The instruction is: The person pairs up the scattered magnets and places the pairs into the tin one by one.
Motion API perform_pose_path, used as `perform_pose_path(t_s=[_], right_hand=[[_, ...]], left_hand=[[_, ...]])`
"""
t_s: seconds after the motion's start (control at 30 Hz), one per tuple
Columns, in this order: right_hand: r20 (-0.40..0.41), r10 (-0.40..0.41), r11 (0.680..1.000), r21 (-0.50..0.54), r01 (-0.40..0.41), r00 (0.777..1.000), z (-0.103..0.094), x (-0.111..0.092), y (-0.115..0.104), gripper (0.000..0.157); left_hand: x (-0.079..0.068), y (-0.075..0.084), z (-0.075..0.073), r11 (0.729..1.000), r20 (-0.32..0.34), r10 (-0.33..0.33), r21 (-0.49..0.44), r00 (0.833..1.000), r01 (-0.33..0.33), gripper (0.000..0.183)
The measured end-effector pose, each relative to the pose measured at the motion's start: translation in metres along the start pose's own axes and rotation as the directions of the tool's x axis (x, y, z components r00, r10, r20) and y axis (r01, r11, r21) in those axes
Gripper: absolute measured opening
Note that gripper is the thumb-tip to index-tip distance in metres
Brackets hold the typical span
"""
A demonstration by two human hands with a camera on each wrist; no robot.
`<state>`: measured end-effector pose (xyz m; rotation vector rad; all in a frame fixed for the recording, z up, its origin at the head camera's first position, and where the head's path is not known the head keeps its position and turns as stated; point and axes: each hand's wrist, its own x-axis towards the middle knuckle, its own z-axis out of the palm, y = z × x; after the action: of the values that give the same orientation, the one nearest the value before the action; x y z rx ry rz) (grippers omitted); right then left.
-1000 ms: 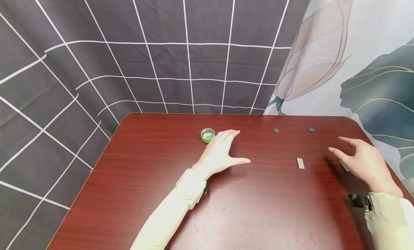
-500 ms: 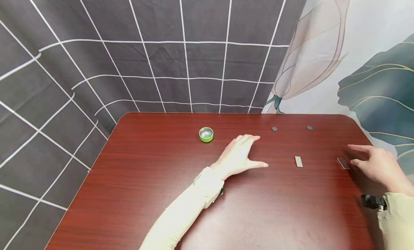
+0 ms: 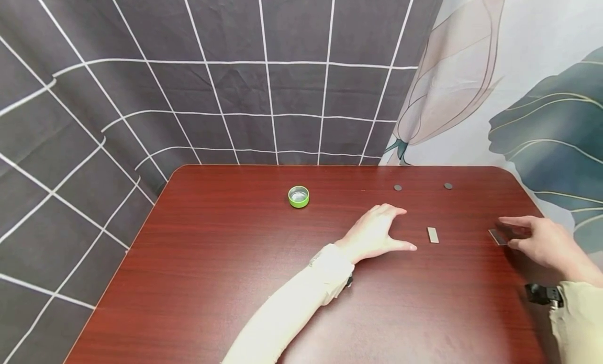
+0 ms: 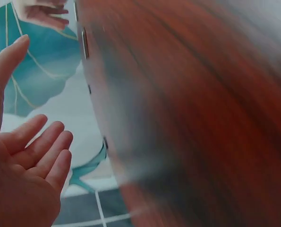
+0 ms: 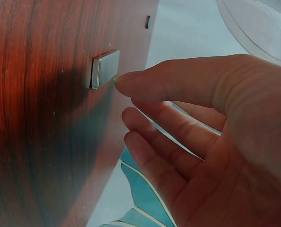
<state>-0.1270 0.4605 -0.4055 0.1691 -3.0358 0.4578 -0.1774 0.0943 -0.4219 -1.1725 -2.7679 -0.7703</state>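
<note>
A small light-coloured rectangular block (image 3: 433, 235) lies flat on the table, just right of my left hand (image 3: 374, 233). That hand hovers with thumb and fingers spread and nothing between them. Farther right lies a second rectangular piece (image 3: 497, 237), dark on top in the head view and shiny like metal (image 5: 106, 69) in the right wrist view. My right hand (image 3: 546, 243) is beside it, thumb and fingers parted. The thumb tip comes very close to the piece; whether they touch I cannot tell.
Two small dark discs, a left disc (image 3: 398, 187) and a right disc (image 3: 448, 186), lie near the far edge of the reddish-brown table (image 3: 212, 280). A small round green-rimmed tin (image 3: 299, 197) stands to their left. Behind hangs a grey gridded curtain (image 3: 235, 91).
My left hand has moved right, away from the green tin and up to the light block. My right hand went right past the dark piece, then came slightly back toward it.
</note>
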Motion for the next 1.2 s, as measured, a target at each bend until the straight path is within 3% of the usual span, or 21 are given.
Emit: perform_pose_path(t_s=[0.37, 0.6, 0.83, 1.1, 1.2], right_hand=[[0.048, -0.015, 0.999, 0.037, 0.013, 0.999, 0.004, 0.002, 0.0, 0.049], [0.065, -0.013, 0.998, 0.055, 0.01, 0.998, 0.01, 0.004, -0.001, 0.042], [0.086, 0.015, 0.998, 0.059, -0.02, 0.996, 0.013, 0.004, 0.001, 0.04], [0.051, -0.016, 0.999, 0.043, 0.013, 0.999, 0.017, 0.005, 0.0, 0.028], [0.109, -0.007, 0.997, 0.072, 0.0, 0.994, 0.017, 0.006, -0.004, 0.035]], left_hand=[[0.029, 0.035, 0.03, 0.996, 0.065, -0.006, 0.092, 0.998, 0.0, 0.069], [0.041, 0.049, 0.042, 0.983, 0.089, 0.004, 0.181, 0.996, -0.02, 0.063], [0.049, 0.052, 0.048, 0.967, 0.13, -0.064, 0.253, 0.989, 0.03, 0.057], [0.057, 0.052, 0.052, 0.945, 0.135, -0.113, 0.319, 0.984, 0.065, 0.054], [0.06, 0.052, 0.052, 0.941, 0.135, -0.111, 0.333, 0.985, 0.061, 0.048]])
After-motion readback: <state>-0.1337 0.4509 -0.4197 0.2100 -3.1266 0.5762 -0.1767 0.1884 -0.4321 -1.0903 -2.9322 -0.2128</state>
